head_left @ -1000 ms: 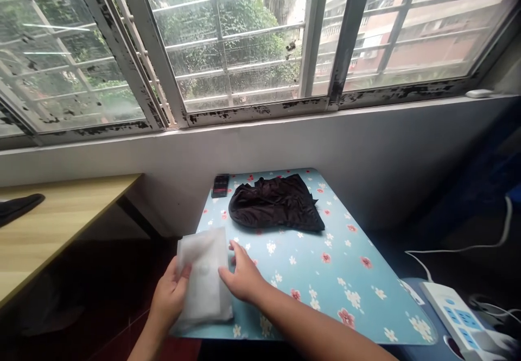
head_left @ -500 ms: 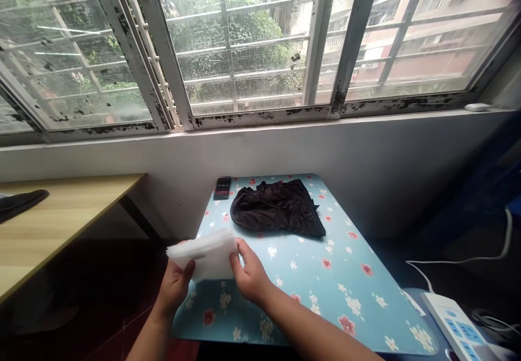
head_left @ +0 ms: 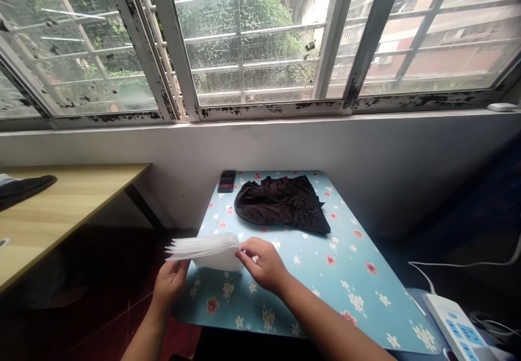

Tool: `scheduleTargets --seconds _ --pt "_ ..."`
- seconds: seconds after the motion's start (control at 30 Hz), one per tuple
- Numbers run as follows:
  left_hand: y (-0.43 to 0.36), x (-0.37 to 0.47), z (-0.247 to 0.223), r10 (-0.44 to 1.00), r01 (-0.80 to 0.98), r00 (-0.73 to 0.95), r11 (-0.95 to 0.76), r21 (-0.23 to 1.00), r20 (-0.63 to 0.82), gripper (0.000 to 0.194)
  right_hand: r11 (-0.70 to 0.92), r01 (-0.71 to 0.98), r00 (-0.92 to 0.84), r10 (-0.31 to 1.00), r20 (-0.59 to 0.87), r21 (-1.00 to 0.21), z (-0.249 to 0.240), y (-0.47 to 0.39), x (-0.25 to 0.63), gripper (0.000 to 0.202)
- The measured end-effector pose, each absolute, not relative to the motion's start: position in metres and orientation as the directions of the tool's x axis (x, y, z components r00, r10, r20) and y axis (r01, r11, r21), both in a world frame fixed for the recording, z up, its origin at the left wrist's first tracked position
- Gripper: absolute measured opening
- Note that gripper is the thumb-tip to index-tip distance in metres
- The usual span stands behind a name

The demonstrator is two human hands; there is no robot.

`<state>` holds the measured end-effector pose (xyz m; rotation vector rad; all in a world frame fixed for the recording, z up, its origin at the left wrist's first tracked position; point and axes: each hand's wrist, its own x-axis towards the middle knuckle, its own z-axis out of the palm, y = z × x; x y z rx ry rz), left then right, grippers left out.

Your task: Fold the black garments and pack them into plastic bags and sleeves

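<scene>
Indoors, beneath a barred window (head_left: 252, 46), a person's right hand (head_left: 264, 263) pinches the right end of a stack of thin white sheets (head_left: 215, 252), thumb and forefinger brought together at its edge and the other fingers curled toward the palm. The left hand (head_left: 171, 285) supports the opposite end from below, its fingers passing out of sight under the layers; how tightly they close cannot be told. Also hidden are the underside of the stack and much of its far face, and the sheets' material is hard to make out. Held above the near left part of a blue flowered table (head_left: 301, 296), the stack lies with its long axis running crosswise, roughly parallel to the windowsill; its loose, fanned edges point left, reaching past the tabletop, while a smoother face slopes down toward the right hand. Beyond it on the table rests a crumpled black cloth (head_left: 283, 203), with a small dark object (head_left: 226, 182), blurred into blocks, near the far left corner. A white power strip (head_left: 459, 328) is cut off at lower right, and a dark item (head_left: 28, 191) on a wooden table (head_left: 89, 192) runs out of view at left.
</scene>
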<state>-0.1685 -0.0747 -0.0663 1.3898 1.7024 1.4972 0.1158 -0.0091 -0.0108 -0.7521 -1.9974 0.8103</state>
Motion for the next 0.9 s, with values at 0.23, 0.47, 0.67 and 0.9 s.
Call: scheduleTargets --seconds 0.23,0.47,0.67,0.9 --pt "-0.061 -0.158 -0.053 0.815 0.372 -0.509 -0.082 0.925 0.277 0.050 0.599 0.254 -0.363 0.787 0.498 -0.760 -0.013 0.002 0.091 0.024" --pt "-0.041 -0.142 -0.051 0.799 0.247 -0.548 -0.128 0.961 0.247 0.057 0.632 0.250 -0.350 0.765 0.540 -0.733 -0.016 0.012 0.077 0.027" --pt "-0.044 -0.149 -0.059 0.813 0.366 -0.514 -0.079 0.927 0.273 0.052 0.607 0.260 -0.394 0.777 0.492 -0.751 -0.024 0.014 0.083 0.025" --pt "-0.048 -0.174 -0.051 0.841 0.448 -0.502 0.056 0.892 0.199 0.044 0.398 0.259 -0.368 0.883 0.291 -0.880 -0.038 0.018 0.079 0.030"
